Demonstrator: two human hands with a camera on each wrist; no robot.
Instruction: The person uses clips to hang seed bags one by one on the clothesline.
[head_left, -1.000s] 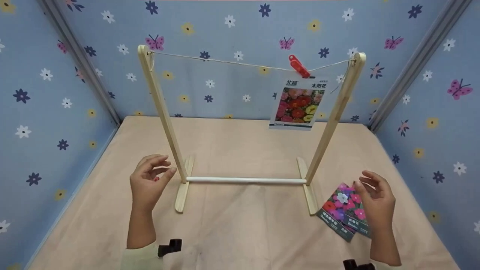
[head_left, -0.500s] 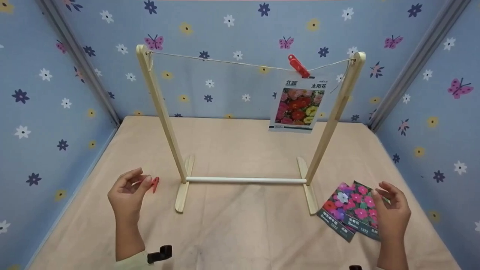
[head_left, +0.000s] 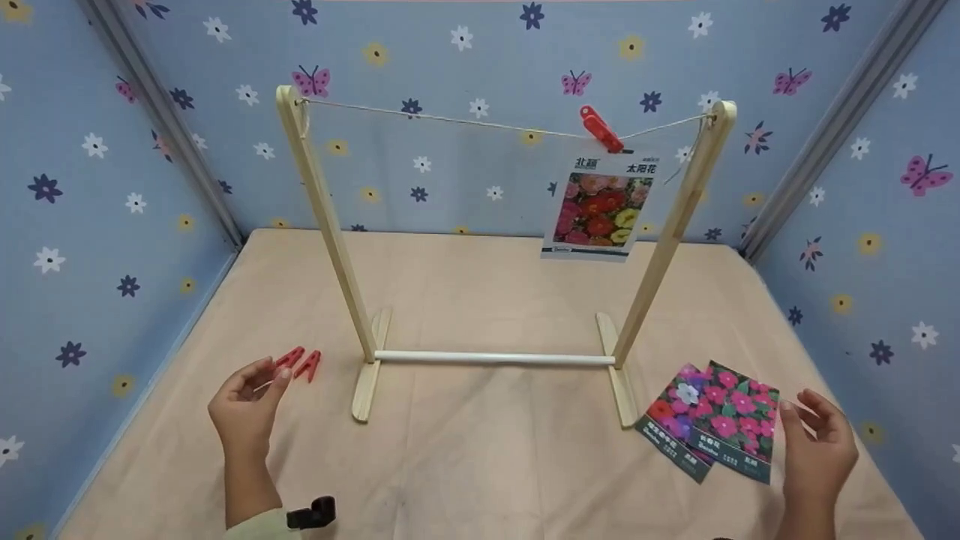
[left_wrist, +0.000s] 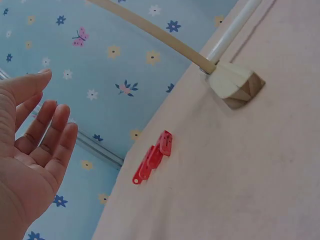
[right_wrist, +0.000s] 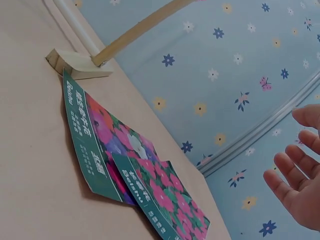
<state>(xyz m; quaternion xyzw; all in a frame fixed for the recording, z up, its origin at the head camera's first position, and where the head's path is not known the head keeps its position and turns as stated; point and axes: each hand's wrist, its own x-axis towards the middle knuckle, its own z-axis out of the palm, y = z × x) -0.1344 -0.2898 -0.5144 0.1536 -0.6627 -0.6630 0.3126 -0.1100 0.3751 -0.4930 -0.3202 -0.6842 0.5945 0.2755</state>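
Near right hand (head_left: 819, 454): upper packet (head_left: 735, 420), "Beishu 长春花"; hanging packet (head_left: 600, 210), "太阳花".

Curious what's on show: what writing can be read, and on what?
"太阳花": hanging white rectangular flower packet.
"北蔬": same packet.
"长春花": pink-flowered, green-banded rectangular packet.
"Beishu": same packet.
"…牵牛花" (start unclear): mixed-flowered, green-banded rectangular packet.
"Beishu": same packet.
"北蔬": same packet.
Remaining print: too small or blurred.

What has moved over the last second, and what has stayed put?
The left hand moved left and toward the person, revealing two red clips on the table; whether it let go of them is hidden. The right hand moved right and toward the person, uncovering more of the flower packets. Those, the stand and the hanging packet stayed.
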